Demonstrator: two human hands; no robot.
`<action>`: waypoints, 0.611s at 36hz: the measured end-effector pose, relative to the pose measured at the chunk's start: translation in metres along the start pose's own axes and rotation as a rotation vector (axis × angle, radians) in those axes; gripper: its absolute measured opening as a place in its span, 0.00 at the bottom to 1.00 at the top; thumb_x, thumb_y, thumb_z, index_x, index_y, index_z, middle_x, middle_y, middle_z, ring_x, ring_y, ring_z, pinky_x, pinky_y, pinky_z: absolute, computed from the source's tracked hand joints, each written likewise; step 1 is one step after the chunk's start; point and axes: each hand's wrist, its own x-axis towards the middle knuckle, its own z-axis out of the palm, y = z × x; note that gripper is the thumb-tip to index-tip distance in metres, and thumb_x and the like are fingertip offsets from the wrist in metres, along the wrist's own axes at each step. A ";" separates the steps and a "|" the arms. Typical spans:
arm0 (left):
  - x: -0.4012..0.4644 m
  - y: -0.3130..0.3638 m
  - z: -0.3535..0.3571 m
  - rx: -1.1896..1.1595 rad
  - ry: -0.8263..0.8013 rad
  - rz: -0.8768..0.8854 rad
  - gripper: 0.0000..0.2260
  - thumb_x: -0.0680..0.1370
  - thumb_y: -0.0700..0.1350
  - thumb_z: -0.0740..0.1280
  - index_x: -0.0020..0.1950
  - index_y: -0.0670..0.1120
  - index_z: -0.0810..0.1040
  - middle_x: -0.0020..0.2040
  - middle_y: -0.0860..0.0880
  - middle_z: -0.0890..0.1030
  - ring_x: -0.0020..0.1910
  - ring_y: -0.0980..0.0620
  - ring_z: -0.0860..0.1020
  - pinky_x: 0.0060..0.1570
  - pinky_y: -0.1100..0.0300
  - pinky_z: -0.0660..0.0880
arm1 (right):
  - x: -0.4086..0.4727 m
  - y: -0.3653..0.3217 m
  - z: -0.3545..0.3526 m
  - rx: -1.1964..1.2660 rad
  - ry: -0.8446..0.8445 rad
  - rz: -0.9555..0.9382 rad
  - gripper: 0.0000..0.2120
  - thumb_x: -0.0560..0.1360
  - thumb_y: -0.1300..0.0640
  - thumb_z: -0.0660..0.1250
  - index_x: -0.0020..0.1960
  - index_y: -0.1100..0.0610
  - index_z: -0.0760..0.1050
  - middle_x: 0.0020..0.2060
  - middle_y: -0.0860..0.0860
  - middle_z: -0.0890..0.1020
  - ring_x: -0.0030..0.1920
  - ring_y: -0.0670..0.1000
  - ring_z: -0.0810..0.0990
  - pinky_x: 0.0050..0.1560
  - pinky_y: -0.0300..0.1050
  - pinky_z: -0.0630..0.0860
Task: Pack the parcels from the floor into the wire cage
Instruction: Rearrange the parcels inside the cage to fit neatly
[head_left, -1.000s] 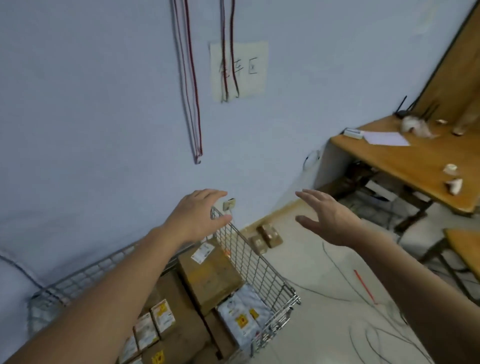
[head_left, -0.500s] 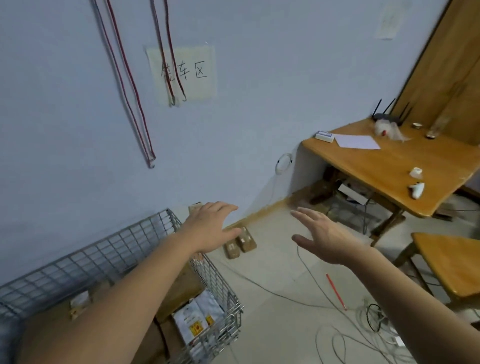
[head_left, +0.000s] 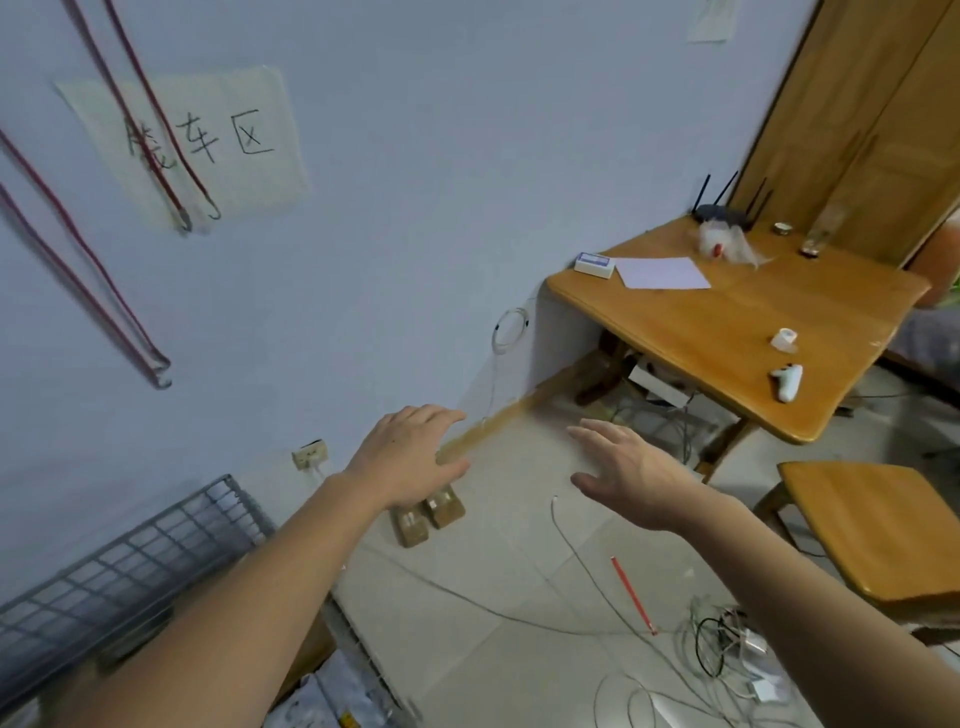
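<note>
Two small brown parcels (head_left: 428, 514) lie side by side on the pale tiled floor (head_left: 498, 587) near the foot of the blue wall, in the single head-worn view, just beyond the person's outstretched left hand (head_left: 410, 454), whose fingers partly cover the nearer ends of them. The left hand is spread flat, palm down, gripping nothing; the right hand (head_left: 628, 478) hangs beside it over bare tiles, fingers straight and likewise empty. The wire cage (head_left: 130, 556) sits at lower left against the wall, its grey mesh side in view, with part of a white printed package (head_left: 332, 696) visible inside beneath the left forearm. A thin grey cable (head_left: 519, 618) trails across the floor between cage and parcels, and a red stick (head_left: 631, 592) lies further right beside a tangle of wires. A wooden worktop (head_left: 727, 332) to the right carries a router, a sheet of paper and small white items, with a stool (head_left: 872, 525) below it. A handwritten paper sign (head_left: 208, 140) and red straps hang on the wall. The step in hand appears to be the reach for the next parcels. The next move would call for lowering both hands to the pair, closing a grip on each, then carrying them back left over the cage rim while staying clear of the loose cable.
</note>
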 end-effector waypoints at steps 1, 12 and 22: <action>0.011 0.003 0.000 0.002 -0.004 -0.001 0.31 0.80 0.66 0.61 0.80 0.57 0.61 0.78 0.56 0.66 0.76 0.52 0.64 0.75 0.51 0.61 | 0.008 0.010 -0.003 0.000 -0.011 -0.003 0.33 0.81 0.38 0.60 0.81 0.46 0.56 0.80 0.47 0.59 0.79 0.51 0.59 0.76 0.48 0.61; 0.109 0.017 0.014 -0.028 0.017 -0.232 0.30 0.80 0.67 0.59 0.80 0.58 0.61 0.78 0.57 0.65 0.76 0.53 0.63 0.74 0.52 0.59 | 0.143 0.097 -0.033 -0.024 -0.090 -0.223 0.33 0.81 0.40 0.61 0.81 0.50 0.56 0.80 0.49 0.59 0.79 0.52 0.59 0.75 0.48 0.59; 0.116 -0.003 0.018 -0.072 0.025 -0.509 0.32 0.79 0.70 0.58 0.80 0.57 0.61 0.79 0.55 0.65 0.77 0.52 0.63 0.75 0.51 0.60 | 0.263 0.094 -0.036 -0.064 -0.181 -0.461 0.33 0.81 0.40 0.60 0.81 0.50 0.57 0.80 0.51 0.60 0.78 0.54 0.61 0.76 0.50 0.60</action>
